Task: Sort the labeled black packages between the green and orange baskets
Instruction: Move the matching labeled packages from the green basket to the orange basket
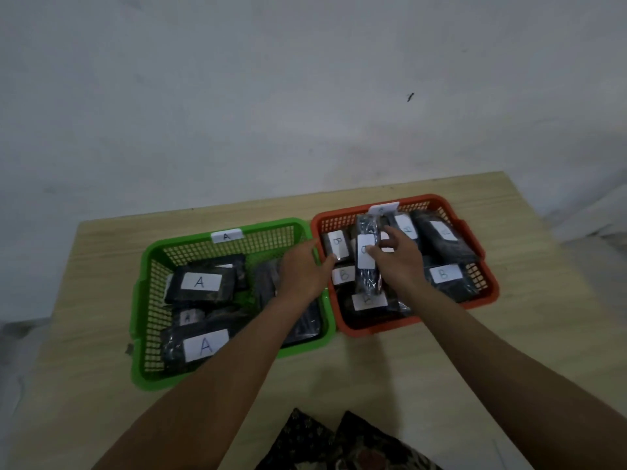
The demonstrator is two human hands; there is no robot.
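Nearest the camera, at the bottom edge, lies a dark patterned cloth (342,442), probably the person's clothing, and both bare forearms reach forward from there over the pale wooden surface (390,374). On it two baskets stand side by side, touching. The green basket (146,320), tagged A on its far rim, holds several black packages with white A labels, one A-labeled package (200,283) lying on top towards the far left. The orange basket (488,293), tagged on its far rim too, is crowded with B-labeled packages. The right hand (400,262) pinches a long black package (367,256) just beside its white label, thumb on the label's edge and fingers curled behind; the package stands tilted up on end over the middle of the orange basket, and its letter is blurred but looks like a B. The left hand (305,269) hovers over the seam between the two baskets, fingers straight and relaxed, holding nothing, fingertips close to a small B package at the orange basket's left wall. The packages look like soft goods in glossy plastic wrap: likely light and yielding, and slippery enough to slide through a loose hold. Taking one across its narrow middle, near the label, seems best, since that keeps the letter readable and keeps a long one from drooping at either end.
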